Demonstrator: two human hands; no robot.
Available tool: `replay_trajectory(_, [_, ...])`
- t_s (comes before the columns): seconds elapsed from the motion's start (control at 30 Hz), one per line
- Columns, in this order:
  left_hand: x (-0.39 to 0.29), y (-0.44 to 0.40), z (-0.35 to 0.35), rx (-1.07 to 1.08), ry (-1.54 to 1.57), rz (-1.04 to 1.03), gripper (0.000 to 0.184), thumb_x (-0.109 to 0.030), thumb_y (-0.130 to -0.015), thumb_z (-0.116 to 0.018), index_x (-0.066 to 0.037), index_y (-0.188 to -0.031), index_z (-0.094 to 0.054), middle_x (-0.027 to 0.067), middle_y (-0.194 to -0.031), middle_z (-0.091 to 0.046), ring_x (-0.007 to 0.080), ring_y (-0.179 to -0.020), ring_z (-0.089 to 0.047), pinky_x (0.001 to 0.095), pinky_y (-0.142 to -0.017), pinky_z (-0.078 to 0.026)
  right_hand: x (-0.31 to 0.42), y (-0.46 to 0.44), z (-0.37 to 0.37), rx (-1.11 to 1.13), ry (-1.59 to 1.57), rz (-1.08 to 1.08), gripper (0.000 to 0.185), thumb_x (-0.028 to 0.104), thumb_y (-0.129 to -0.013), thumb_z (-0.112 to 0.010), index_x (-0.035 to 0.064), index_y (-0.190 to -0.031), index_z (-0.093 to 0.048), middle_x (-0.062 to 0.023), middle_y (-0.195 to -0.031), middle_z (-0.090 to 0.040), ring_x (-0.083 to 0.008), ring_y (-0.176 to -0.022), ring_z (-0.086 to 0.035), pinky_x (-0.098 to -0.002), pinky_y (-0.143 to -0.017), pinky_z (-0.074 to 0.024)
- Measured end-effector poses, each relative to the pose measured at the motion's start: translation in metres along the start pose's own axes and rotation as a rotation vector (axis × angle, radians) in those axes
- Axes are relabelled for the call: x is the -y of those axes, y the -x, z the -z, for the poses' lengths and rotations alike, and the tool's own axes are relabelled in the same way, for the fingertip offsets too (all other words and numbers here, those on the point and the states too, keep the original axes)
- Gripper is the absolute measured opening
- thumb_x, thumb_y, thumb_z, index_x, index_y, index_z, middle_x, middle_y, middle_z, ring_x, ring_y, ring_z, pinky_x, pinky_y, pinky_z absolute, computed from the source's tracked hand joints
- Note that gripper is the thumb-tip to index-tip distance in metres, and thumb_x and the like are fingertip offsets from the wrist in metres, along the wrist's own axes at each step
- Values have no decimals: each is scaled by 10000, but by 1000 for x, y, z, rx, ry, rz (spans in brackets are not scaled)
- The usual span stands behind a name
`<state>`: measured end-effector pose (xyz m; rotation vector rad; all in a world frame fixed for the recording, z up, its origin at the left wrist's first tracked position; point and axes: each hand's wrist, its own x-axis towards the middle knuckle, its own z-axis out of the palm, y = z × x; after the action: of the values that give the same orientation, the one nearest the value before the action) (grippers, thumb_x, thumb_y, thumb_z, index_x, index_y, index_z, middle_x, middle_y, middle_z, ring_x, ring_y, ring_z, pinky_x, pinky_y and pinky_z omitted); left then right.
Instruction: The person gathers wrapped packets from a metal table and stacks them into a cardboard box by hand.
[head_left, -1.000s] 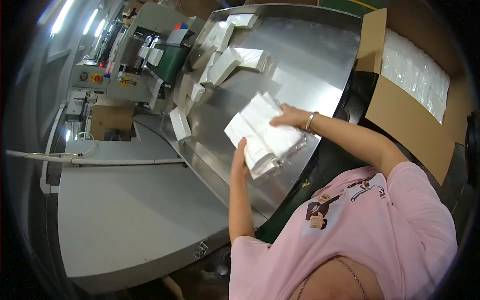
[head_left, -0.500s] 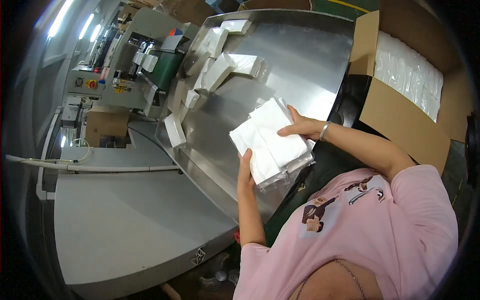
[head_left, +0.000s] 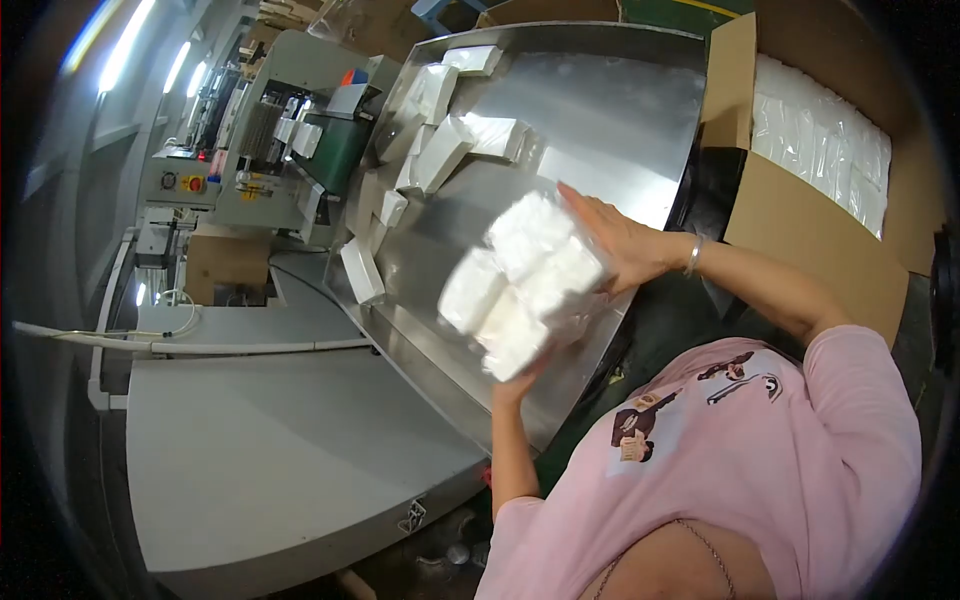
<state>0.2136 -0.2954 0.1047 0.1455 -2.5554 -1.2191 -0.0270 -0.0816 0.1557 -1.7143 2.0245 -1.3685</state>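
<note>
Between my two hands is a bundle of white tissue packs (head_left: 525,275) in transparent film, held above the metal tray (head_left: 600,100) and smeared a little by motion. My right hand (head_left: 625,245) grips its far right side, with the fingers partly behind the packs. At the near lower end, my left hand (head_left: 520,382) supports it, and most of those fingers are hidden underneath. Several loose white tissue packs (head_left: 443,153) lie scattered along the left side of the tray, some leaning on each other.
An open cardboard box (head_left: 810,210) on the right holds rows of wrapped white packs (head_left: 815,140). At the left stand a machine with a green conveyor belt (head_left: 345,150) and a grey table (head_left: 290,450). A white pipe (head_left: 240,346) runs along the table's far edge.
The bundle has turned in my hands, so several pack ends now face up instead of a broad flat side. My right hand has swung over its far side; my left has slid lower.
</note>
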Motion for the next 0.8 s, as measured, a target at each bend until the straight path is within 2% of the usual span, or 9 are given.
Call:
replay_trajectory(0.03, [1,3,-3,125,-240,-44,361,-65,-742,-741,-24,-1076,-612,70,-1037,-635,181,-961,-583,330,-844,-481,-9,5,-2,53,-1,-16,1293,228,-501,-818,22,-1426,62,-271,-1341,-293,-398,-1209,-352,-444,-1033,-292])
replay_trajectory(0.1, [101,39,-27,215,-26,158,356,-93,-757,-735,-26,-1085,-613,75,-1027,-637,187,-955,-582,337,-836,-481,-31,14,-17,146,-12,-56,1331,259,-463,-840,19,-1431,41,-254,-1358,-286,-395,-1211,-347,-452,-1030,-294])
replay_trajectory(0.2, [38,1,-36,93,-95,56,391,-103,-772,-721,2,-1125,-592,87,-1035,-633,202,-957,-582,334,-841,-485,-45,12,-25,77,-19,7,1371,270,-415,-857,13,-1432,24,-250,-1428,-187,-407,-1280,-272,-465,-1074,-241])
replay_trajectory(0.3, [45,-5,-26,254,315,502,415,-99,-770,-711,7,-1146,-570,100,-1086,-622,197,-985,-579,298,-842,-473,-49,13,-16,99,-18,-11,1329,236,-454,-837,6,-1426,40,-269,-1451,-117,-413,-1318,-214,-447,-1097,-214])
replay_trajectory(0.37, [13,-29,-31,140,286,706,427,-65,-756,-701,49,-1140,-553,125,-1015,-620,201,-942,-578,295,-818,-480,-48,18,-13,7,-50,-73,1284,197,-499,-807,43,-1431,62,-290,-1431,-149,-420,-1292,-260,-414,-1080,-253])
replay_trajectory(0.43, [-5,-41,-41,-7,469,666,493,-31,-728,-668,62,-1185,-507,146,-974,-603,217,-906,-570,306,-820,-477,-19,38,30,-17,-455,-263,1206,164,-525,-770,-8,-1422,17,-288,-1383,-217,-404,-1227,-343,-393,-1054,-289])
replay_trajectory(0.47, [-24,-57,-52,10,573,600,526,-27,-714,-654,62,-1204,-486,153,-996,-591,228,-918,-568,315,-832,-473,-21,49,38,-59,-461,-290,1203,141,-553,-751,58,-1436,62,-271,-1383,-232,-351,-1231,-368,-361,-1033,-311])
replay_trajectory(0.67, [-67,-137,-137,124,922,520,665,-57,-699,-590,53,-1310,-352,177,-1191,-494,281,-1096,-514,388,-947,-422,-29,131,114,-524,-723,-390,1191,83,-579,-748,103,-1454,60,-171,-1448,-201,-238,-1332,-236,-315,-1084,-201])
replay_trajectory(0.8, [-111,-159,-189,241,979,514,649,-171,-724,-615,38,-1289,-374,189,-1174,-525,314,-1053,-556,429,-934,-451,-75,224,200,-955,-164,-491,1180,146,-592,-763,79,-1454,40,-165,-1494,-108,-249,-1384,-95,-345,-1117,-127])
